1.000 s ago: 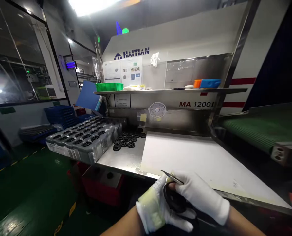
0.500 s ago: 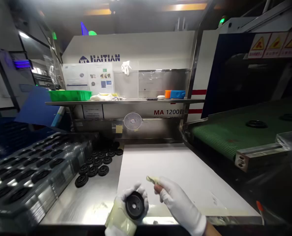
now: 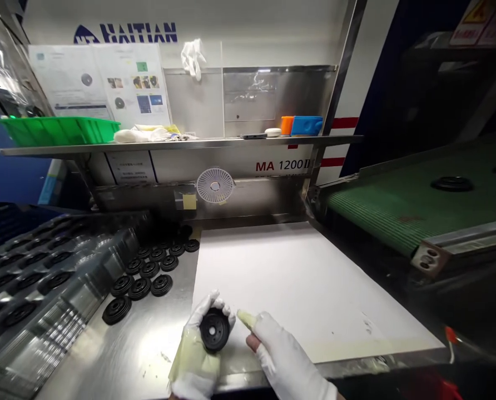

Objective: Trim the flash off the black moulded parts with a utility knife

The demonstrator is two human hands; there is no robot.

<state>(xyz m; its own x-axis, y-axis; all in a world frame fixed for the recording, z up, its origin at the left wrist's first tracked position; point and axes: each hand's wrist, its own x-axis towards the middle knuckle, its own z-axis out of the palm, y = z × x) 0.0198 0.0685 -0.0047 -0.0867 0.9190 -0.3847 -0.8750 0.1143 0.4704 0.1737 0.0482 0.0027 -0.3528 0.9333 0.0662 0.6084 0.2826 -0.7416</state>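
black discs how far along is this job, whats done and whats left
Hard to be sure, but many discs remain. Done: perhaps the disc on the green conveyor belt. In hand: the left hand holds a black disc, with the right hand beside it. Left: probably the loose discs on the steel counter and the loaded tray.
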